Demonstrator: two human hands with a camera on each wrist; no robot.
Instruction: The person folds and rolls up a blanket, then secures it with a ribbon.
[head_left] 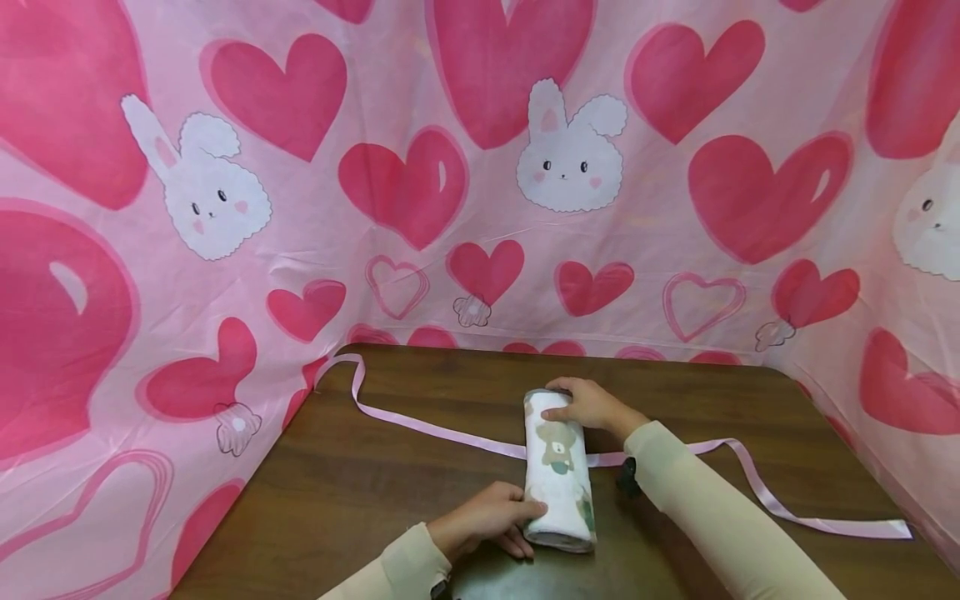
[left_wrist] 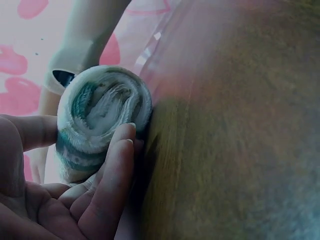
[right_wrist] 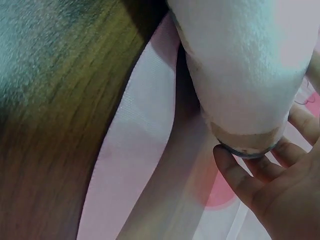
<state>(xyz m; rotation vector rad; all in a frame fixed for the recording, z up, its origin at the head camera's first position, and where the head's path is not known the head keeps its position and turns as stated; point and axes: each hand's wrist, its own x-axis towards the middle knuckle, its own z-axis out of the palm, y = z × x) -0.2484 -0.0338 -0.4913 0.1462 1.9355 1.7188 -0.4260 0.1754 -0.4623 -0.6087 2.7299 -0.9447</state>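
A rolled towel (head_left: 551,487), white with a bear print, lies lengthwise on the table across a pink ribbon (head_left: 442,432). The ribbon passes beneath the roll and comes out on both sides. At the near end my left hand (head_left: 487,514) holds the towel, thumb on top and fingers by the side and end. The left wrist view shows the coiled layers of that end (left_wrist: 102,107), with fingertips against its rim. My right hand (head_left: 592,408) grips the far end, and the right wrist view shows its fingers (right_wrist: 235,175) curved around the edge.
Brown wooden table (head_left: 360,508) under everything. A pink cloth (head_left: 495,217) with hearts and rabbits stands behind and along both sides. The ribbon's right tail (head_left: 757,483) bends toward the right table edge; its left tail curls up at the back left corner.
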